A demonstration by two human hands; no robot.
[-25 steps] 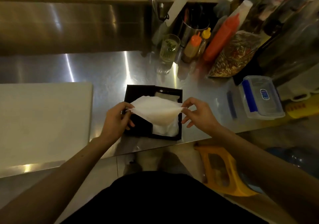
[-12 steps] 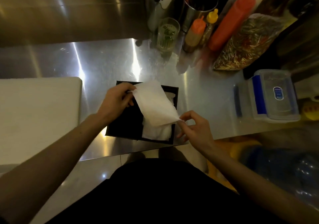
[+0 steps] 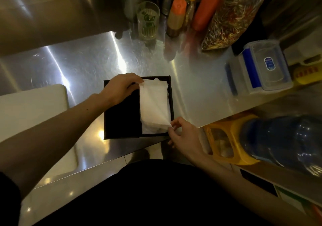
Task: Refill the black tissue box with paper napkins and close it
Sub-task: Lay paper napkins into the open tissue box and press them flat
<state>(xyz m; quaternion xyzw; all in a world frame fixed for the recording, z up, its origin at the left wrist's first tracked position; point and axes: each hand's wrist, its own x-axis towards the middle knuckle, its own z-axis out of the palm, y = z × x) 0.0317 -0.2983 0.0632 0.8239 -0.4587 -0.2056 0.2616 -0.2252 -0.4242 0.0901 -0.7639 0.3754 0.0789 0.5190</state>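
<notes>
Black tissue box [image 3: 122, 119] sits open near the front edge of the steel counter [image 3: 191, 89], napkins filling its right half. My left hand [image 3: 120, 88] pinches the top paper napkin's [image 3: 153, 103] far corner; my right hand [image 3: 183, 135] pinches its near corner.

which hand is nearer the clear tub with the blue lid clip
Right. The right hand pinches the napkin at the black box's near right corner, below-left of the tub; the left hand sits farther left.
</notes>
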